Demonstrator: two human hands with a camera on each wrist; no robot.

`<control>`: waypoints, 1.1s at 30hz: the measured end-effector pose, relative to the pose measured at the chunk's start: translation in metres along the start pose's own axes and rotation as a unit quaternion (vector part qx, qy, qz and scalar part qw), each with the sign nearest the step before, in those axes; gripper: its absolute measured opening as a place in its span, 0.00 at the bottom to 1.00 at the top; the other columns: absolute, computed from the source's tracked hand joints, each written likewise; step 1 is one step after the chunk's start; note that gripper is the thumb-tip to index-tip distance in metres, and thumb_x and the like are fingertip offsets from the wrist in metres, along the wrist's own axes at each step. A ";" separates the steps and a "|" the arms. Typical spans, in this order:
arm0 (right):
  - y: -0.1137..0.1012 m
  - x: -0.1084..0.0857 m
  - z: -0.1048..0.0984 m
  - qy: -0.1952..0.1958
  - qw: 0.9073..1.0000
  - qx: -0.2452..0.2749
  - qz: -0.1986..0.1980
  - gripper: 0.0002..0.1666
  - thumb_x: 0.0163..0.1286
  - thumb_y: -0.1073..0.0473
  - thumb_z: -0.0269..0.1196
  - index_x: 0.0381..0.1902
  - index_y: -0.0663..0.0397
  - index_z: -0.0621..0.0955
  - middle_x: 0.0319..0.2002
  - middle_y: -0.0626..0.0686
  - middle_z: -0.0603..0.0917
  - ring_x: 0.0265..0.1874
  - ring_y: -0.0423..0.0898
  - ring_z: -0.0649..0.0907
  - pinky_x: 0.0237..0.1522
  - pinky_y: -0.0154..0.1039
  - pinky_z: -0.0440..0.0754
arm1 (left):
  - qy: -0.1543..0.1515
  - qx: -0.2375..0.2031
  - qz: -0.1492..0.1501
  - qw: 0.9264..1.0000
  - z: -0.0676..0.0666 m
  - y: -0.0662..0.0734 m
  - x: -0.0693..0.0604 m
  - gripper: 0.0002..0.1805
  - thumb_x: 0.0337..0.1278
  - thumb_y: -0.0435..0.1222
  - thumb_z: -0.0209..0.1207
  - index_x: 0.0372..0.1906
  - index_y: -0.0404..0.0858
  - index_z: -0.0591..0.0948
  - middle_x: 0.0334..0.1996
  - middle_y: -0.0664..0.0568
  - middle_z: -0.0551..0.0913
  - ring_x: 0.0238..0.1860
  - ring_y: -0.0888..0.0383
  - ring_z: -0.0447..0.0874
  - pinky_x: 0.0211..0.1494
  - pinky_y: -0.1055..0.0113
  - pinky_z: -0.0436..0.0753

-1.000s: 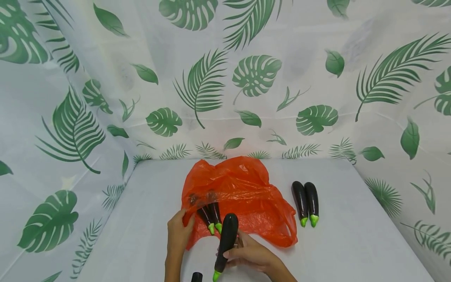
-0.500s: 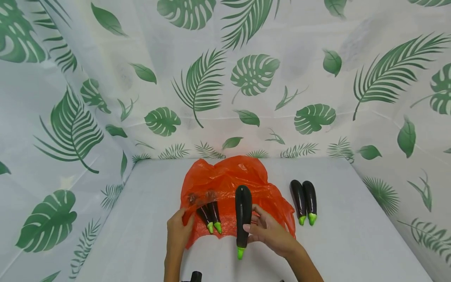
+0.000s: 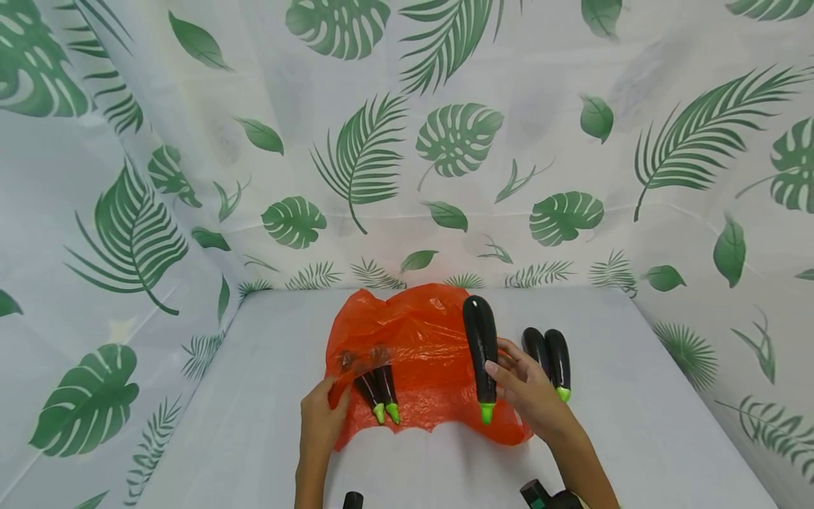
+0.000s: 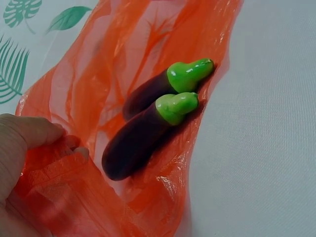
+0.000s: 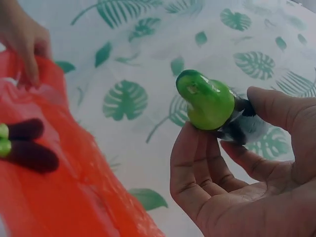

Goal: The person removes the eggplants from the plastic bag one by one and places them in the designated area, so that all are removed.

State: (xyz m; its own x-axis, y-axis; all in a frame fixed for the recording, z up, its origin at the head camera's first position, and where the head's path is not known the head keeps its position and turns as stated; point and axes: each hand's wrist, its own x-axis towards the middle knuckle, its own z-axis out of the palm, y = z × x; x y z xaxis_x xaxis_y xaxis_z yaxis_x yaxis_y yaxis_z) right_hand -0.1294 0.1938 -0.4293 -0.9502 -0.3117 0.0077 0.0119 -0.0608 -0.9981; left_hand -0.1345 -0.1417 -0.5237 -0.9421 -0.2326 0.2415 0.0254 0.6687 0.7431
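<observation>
In the head view my left hand (image 3: pixel 322 418) pinches the left edge of a thin red plastic bag (image 3: pixel 432 403), lifting its mouth. Two eggplants (image 4: pixel 133 138) lie side by side inside the mouth, green stem ends outward, their far ends under the film. My right hand (image 3: pixel 531 389) holds another eggplant (image 3: pixel 480 346) between thumb and fingers, above the bag's right part, green end toward me. Its green cap (image 5: pixel 210 101) faces the camera in the right wrist view. Two more eggplants (image 3: pixel 558 357) lie together on the table to the right, partly hidden behind my right hand.
The white table (image 3: pixel 267 339) meets leaf-printed sheets (image 3: pixel 381 177) at the back and sides. Dark parts of the wrist cameras (image 3: pixel 550 496) show at the bottom edge of the head view.
My right hand has carried its eggplant up and to the right, from near the bag's mouth toward the eggplant pair on the table. The left hand stays on the bag's edge.
</observation>
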 end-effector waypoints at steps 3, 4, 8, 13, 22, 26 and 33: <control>-0.002 -0.002 -0.011 0.032 0.999 -0.018 -0.015 0.27 0.75 0.59 0.52 0.69 0.56 0.63 0.55 0.46 0.76 0.52 0.40 0.80 0.51 0.39 0.82 | 0.004 -0.002 0.004 1.000 0.000 -0.001 0.000 0.08 0.60 0.36 0.63 0.42 0.39 0.83 0.34 0.51 0.85 0.34 0.58 0.77 0.40 0.66 0.81; -0.003 -0.002 -0.014 0.044 0.999 -0.021 -0.017 0.28 0.75 0.59 0.53 0.70 0.57 0.62 0.56 0.46 0.75 0.53 0.39 0.79 0.51 0.39 0.82 | 0.004 -0.001 0.004 1.000 0.000 -0.001 0.000 0.07 0.60 0.36 0.63 0.42 0.39 0.83 0.33 0.51 0.85 0.34 0.58 0.77 0.40 0.66 0.81; -0.003 -0.005 -0.027 0.089 0.995 -0.031 -0.023 0.28 0.75 0.58 0.53 0.69 0.58 0.62 0.55 0.45 0.74 0.52 0.37 0.79 0.50 0.36 0.82 | 0.007 0.003 0.009 1.000 0.000 -0.002 -0.001 0.06 0.59 0.35 0.63 0.40 0.39 0.82 0.31 0.52 0.84 0.33 0.59 0.76 0.39 0.66 0.81; -0.003 -0.007 -0.043 0.135 0.990 -0.024 -0.021 0.29 0.75 0.57 0.55 0.69 0.58 0.61 0.51 0.43 0.76 0.49 0.35 0.81 0.46 0.31 0.82 | 0.002 0.006 0.001 1.000 0.000 -0.003 -0.002 0.05 0.60 0.35 0.63 0.40 0.40 0.82 0.31 0.52 0.83 0.33 0.59 0.75 0.40 0.66 0.81; 0.005 -0.012 -0.081 0.207 0.978 -0.004 0.003 0.23 0.74 0.54 0.55 0.63 0.44 0.65 0.43 0.34 0.80 0.45 0.29 0.81 0.41 0.29 0.82 | 0.005 -0.001 -0.006 1.000 0.000 -0.002 0.002 0.07 0.60 0.36 0.63 0.42 0.38 0.83 0.34 0.49 0.85 0.35 0.57 0.78 0.43 0.61 0.83; 0.008 -0.017 -0.094 0.233 0.972 -0.012 0.020 0.27 0.73 0.52 0.57 0.66 0.45 0.63 0.40 0.34 0.80 0.43 0.29 0.81 0.38 0.27 0.80 | 0.001 -0.001 -0.008 1.000 0.000 -0.003 0.001 0.08 0.60 0.36 0.63 0.43 0.38 0.83 0.36 0.49 0.86 0.36 0.57 0.79 0.44 0.59 0.84; 0.017 -0.026 -0.116 0.263 0.963 -0.015 0.054 0.42 0.73 0.50 0.56 0.75 0.59 0.52 0.39 0.31 0.77 0.39 0.26 0.79 0.36 0.24 0.78 | -0.004 0.002 -0.009 1.000 0.001 -0.005 0.002 0.08 0.61 0.35 0.62 0.43 0.38 0.83 0.35 0.49 0.86 0.36 0.57 0.79 0.44 0.60 0.83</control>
State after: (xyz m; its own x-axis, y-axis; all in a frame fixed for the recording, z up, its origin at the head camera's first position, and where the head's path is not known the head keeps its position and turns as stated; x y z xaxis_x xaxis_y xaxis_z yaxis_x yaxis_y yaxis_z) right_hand -0.1408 0.3106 -0.4537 -0.9703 0.2098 -0.1207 0.1180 -0.0257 -0.9927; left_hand -0.1363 -0.1450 -0.5275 -0.9448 -0.2396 0.2233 0.0070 0.6669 0.7451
